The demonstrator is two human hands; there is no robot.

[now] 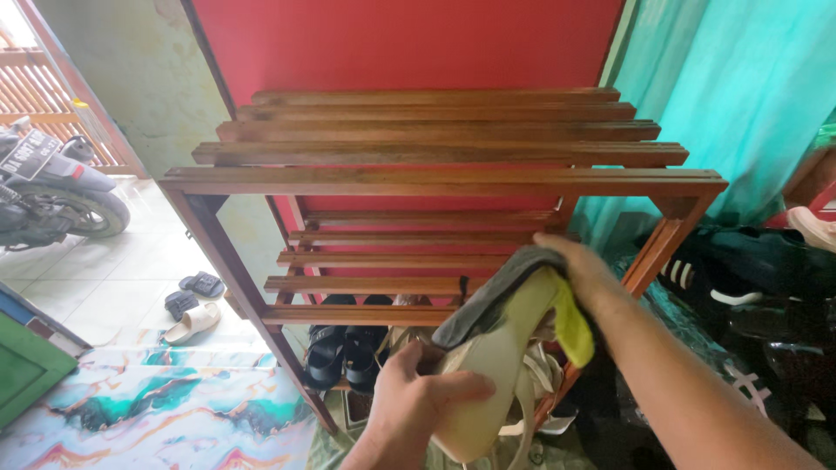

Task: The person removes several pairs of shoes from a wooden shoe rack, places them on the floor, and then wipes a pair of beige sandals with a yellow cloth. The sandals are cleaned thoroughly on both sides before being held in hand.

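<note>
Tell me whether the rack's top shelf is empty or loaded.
Empty: the top shelf shows only bare wooden slats; shoes sit lower down.

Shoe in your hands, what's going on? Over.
Left hand grips cream strappy shoe. Right hand presses grey-and-yellow cloth on it. Wooden slatted rack ahead, nothing blocking.

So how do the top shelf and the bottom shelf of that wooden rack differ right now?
The top shelf carries nothing that shows; the bottom shelf holds black sandals. The top shelf is in full view, while the bottom shelf is partly hidden by the left hand and the pale shoe. Both belong to one brown wooden frame.
</note>
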